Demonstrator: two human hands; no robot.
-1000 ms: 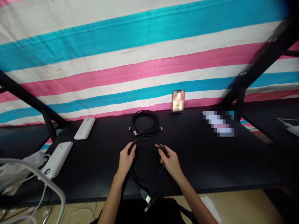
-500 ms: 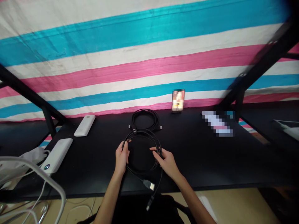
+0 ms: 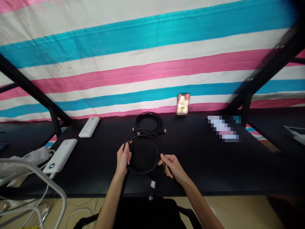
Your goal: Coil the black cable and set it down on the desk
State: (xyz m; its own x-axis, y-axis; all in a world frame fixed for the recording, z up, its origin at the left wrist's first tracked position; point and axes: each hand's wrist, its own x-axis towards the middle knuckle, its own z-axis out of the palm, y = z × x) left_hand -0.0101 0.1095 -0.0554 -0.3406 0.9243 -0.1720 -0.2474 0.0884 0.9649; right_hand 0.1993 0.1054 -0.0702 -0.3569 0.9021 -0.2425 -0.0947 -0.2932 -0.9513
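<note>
A black cable [image 3: 143, 172] hangs in loose coils between my two hands, over the front half of the black table. My left hand [image 3: 123, 158] is closed round the left side of the coils. On the right, my right hand [image 3: 172, 165] pinches a strand between thumb and fingers. Two plug ends dangle below the coils; the upper one, a light-tipped plug [image 3: 152, 183], hangs near the table's front edge. Just behind lies a second coiled black cable [image 3: 149, 113], with its plugs [image 3: 163, 131] resting on the table.
Two white power banks [image 3: 89, 127] lie at the left, the nearer beside a white power strip [image 3: 35, 157] and white cords. A blurred upright lit object [image 3: 183, 104] stands at the back; a blurred flat item [image 3: 222, 128] lies right. Black metal supports [image 3: 56, 122] flank the table [image 3: 205, 168].
My right hand has let the thick bundle slip and now pinches fewer strands, slightly lower. The coils have spread into a rounder loop, and the dangling plugs have risen a little.
</note>
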